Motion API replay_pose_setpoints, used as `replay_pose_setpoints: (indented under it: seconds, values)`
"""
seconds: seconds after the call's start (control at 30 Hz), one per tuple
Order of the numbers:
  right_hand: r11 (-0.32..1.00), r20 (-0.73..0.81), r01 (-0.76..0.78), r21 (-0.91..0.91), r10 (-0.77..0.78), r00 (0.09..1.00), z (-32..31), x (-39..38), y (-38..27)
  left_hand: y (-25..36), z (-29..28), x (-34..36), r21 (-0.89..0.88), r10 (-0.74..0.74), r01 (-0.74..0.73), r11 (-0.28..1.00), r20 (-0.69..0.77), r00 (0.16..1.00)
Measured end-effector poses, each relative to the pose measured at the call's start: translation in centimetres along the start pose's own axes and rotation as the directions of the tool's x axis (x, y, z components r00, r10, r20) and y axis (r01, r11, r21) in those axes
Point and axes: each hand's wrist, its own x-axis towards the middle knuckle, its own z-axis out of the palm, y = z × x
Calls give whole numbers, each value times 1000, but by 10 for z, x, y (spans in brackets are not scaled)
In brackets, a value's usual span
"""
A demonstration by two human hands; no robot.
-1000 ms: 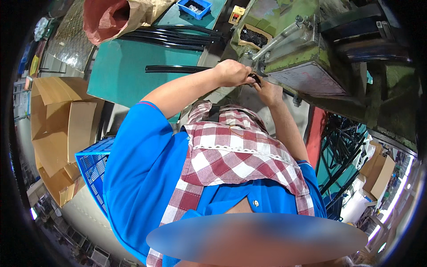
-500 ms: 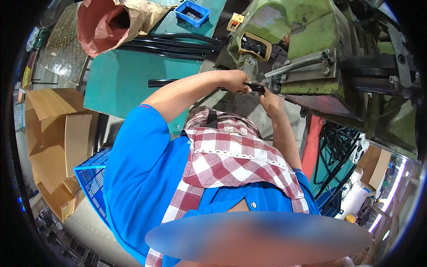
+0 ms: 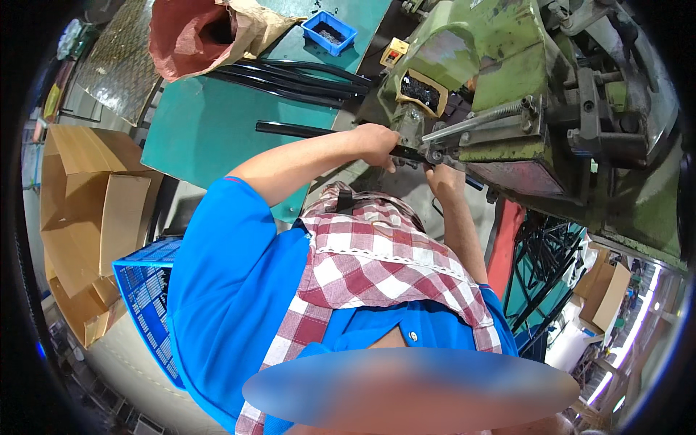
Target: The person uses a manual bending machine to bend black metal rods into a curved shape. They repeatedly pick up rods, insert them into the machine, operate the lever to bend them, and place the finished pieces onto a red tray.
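Observation:
A long black metal tube [image 3: 290,130] runs crosswise in front of the green press machine [image 3: 500,87]. My left hand [image 3: 375,145] is closed around it, just left of the press's working point. Between my hands a short stretch of the tube shows against the metal tooling [image 3: 435,154]. My right hand [image 3: 446,183] has its fingers curled at the tube just below the tooling; its fingertips are partly hidden. The tube's far end sticks out to the right of that hand. Small dark parts fill an open box [image 3: 422,93] on the press, above my hands.
Several black tubes [image 3: 290,81] lie on the green table [image 3: 196,123] beside a paper sack [image 3: 181,43] and a blue bin [image 3: 330,34]. Cardboard boxes [image 3: 87,210] and a blue crate [image 3: 148,312] stand at left. More black frames [image 3: 544,254] lie at right.
The tube's right end now shows beyond my right hand, which sits slightly lower. The linkage at the press's right side has shifted. My view has moved a little, too.

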Motion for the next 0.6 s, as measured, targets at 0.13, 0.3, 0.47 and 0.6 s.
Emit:
replay_pose_setpoints:
  seconds: [0.13,0.3,0.47,0.6]
  values:
    - [994,-268,105,-15,-106,958,1,-13,7,-7,3,-10,37,-54,55,998,-46,997]
    - [985,-623,159,-70,-168,764,-7,-63,8,-3,5,-23,-53,16,-29,998,-229,973]
    - [956,-468,39,291,106,877,38,-95,51,14,27,-18,-253,-28,-30,967,-223,974]
    - [740,-308,-225,634,509,803,126,-113,132,33,22,-18,-380,67,-127,916,-166,984]
